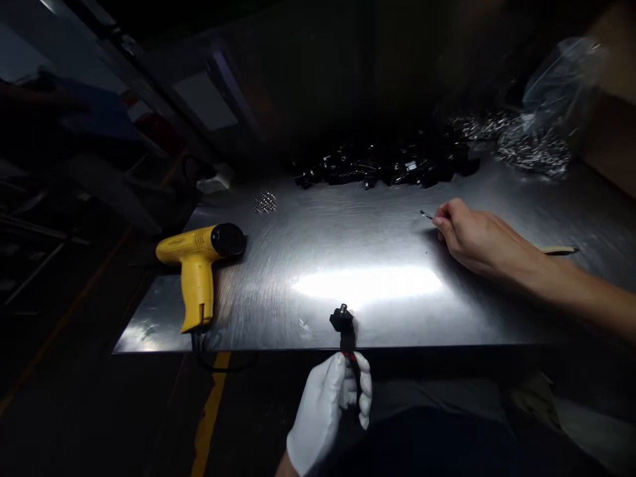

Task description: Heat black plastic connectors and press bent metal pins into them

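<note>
A: Where do we have the black part (342, 320)?
B: Midway along the near edge of the desk (278, 265), its head over the surface, its lower end in our gloved left hand (324, 401), fingers curled loosely round it.
A: How will it handle?
B: Light and stiff, we'd guess, perhaps slick against cloth; we'd grip the stem and leave the metal tip (343, 307) free.
A: And our bare right hand (470, 235)?
B: Above the desk's right half, thumb and fingertips pinched on a thin pin (426, 215), probably hard and easily dropped, so we hold one end.
A: Farther out?
B: A yellow heat gun (197, 268) by the left edge, more black parts (387, 165) along the far edge, metal pieces (539, 149) near the far right corner.
</note>
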A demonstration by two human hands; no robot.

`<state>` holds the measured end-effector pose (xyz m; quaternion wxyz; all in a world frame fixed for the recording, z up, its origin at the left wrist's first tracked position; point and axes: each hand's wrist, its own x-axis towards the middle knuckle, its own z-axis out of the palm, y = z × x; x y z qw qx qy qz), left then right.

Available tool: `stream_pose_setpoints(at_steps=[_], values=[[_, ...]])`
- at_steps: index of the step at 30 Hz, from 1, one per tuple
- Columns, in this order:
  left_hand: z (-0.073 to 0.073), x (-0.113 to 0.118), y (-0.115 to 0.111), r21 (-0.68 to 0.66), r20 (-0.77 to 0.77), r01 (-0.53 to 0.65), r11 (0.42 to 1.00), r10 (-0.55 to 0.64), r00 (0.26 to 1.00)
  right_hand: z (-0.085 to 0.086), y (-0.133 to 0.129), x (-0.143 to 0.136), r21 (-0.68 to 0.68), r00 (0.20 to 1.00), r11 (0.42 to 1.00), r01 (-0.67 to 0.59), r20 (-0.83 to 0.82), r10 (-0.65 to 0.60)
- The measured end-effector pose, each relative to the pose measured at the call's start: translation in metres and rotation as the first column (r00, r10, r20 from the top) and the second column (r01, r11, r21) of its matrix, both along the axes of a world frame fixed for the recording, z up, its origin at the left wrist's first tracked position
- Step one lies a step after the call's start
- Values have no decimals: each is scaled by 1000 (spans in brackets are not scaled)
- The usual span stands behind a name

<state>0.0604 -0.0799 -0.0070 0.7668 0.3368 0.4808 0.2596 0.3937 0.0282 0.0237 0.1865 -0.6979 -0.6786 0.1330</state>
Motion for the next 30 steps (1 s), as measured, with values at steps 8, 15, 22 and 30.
stream_pose_setpoints(at_steps=[8,15,22,30], values=[[-23,-18,5,-139,211,86,986,-56,976,16,-46,-91,-123,734,922,-367,-647,206],[-24,-20,7,-234,251,79,969,-19,968,6,-48,-112,-60,629,905,-421,-738,244],[-24,-23,7,-211,210,69,975,-24,977,4,-48,-112,-89,570,887,-453,-794,211],[-23,-22,14,-174,263,158,972,-109,959,14,-46,-112,-163,554,862,-481,-818,155]])
